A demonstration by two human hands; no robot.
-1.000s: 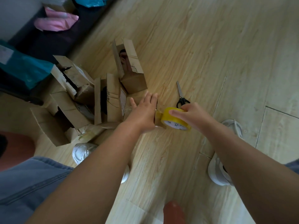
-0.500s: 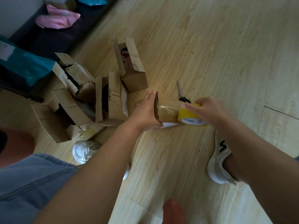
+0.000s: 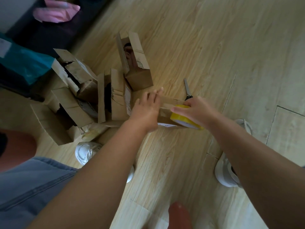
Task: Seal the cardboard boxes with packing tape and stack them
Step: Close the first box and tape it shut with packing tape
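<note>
Two hands bracket one cardboard box [image 3: 165,114], its long axis running between them: the left hand [image 3: 146,111] presses flat, fingers straight, on one end; the right hand [image 3: 198,111] grips the tape roll [image 3: 184,121] at the other. Scissors [image 3: 187,91] lie just beyond it.

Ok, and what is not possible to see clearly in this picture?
Head view only.
The box being taped: top mostly hidden under the left hand and tape roll.
The scissors: handles partly behind the right hand.
The open boxes: insides too dark.
The pink bag: blurred, cut off by the top edge.
</note>
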